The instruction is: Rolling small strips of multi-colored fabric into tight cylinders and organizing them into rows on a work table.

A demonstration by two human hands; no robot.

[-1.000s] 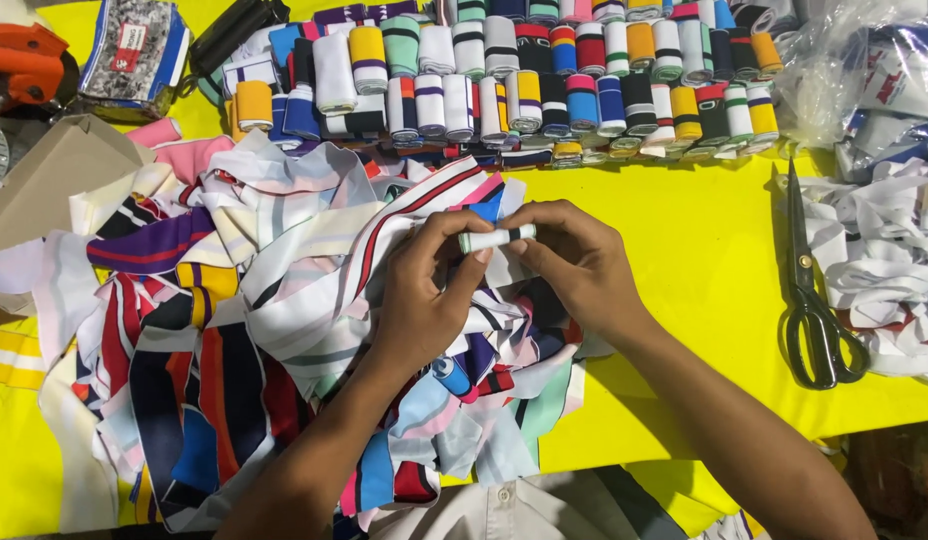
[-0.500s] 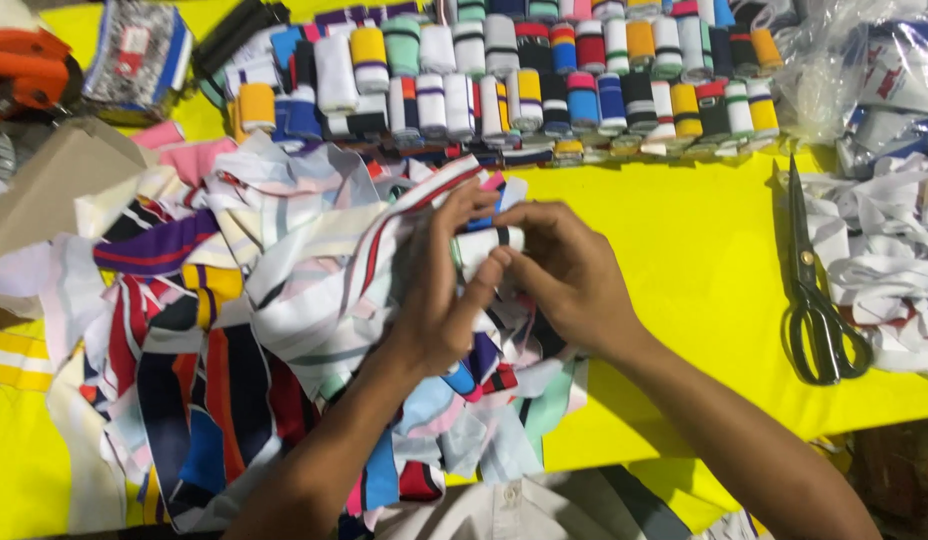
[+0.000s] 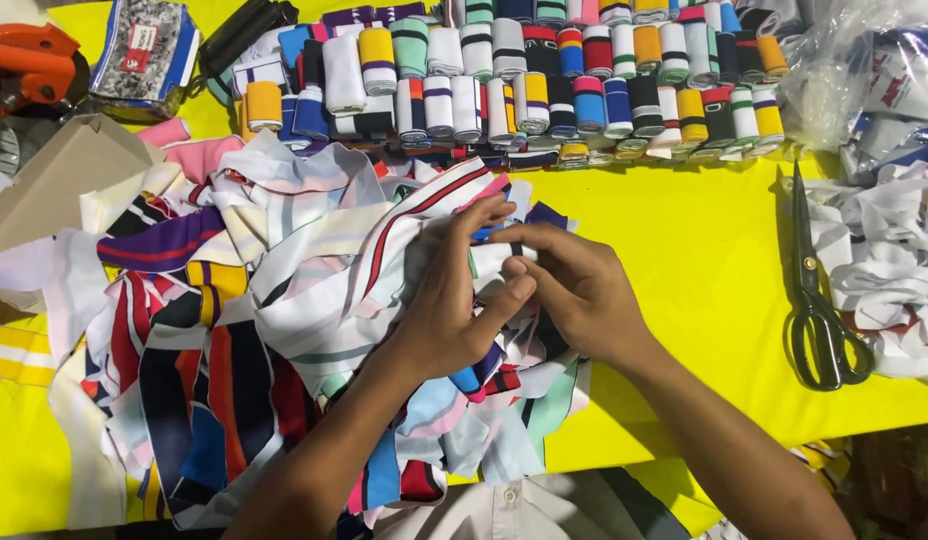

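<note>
Both my hands meet over a heap of striped fabric strips (image 3: 254, 330) on a yellow table (image 3: 704, 270). My left hand (image 3: 454, 300) and my right hand (image 3: 574, 290) are wrapped around a small white fabric roll (image 3: 489, 262), mostly hidden between the fingers. The roll rests just above the heap's right side. Rows of finished rolled fabric strips (image 3: 544, 80) in many colours line the table's far edge.
Black scissors (image 3: 819, 310) lie to the right on the table. White striped fabric scraps (image 3: 884, 260) and clear plastic bags (image 3: 864, 60) fill the right side. A brown cardboard piece (image 3: 54, 190), an orange tool (image 3: 29, 60) and a patterned pouch (image 3: 144, 50) sit at far left.
The small white roll was held up between my fingertips; now both hands have closed around it and lowered it toward the heap, hiding most of it.
</note>
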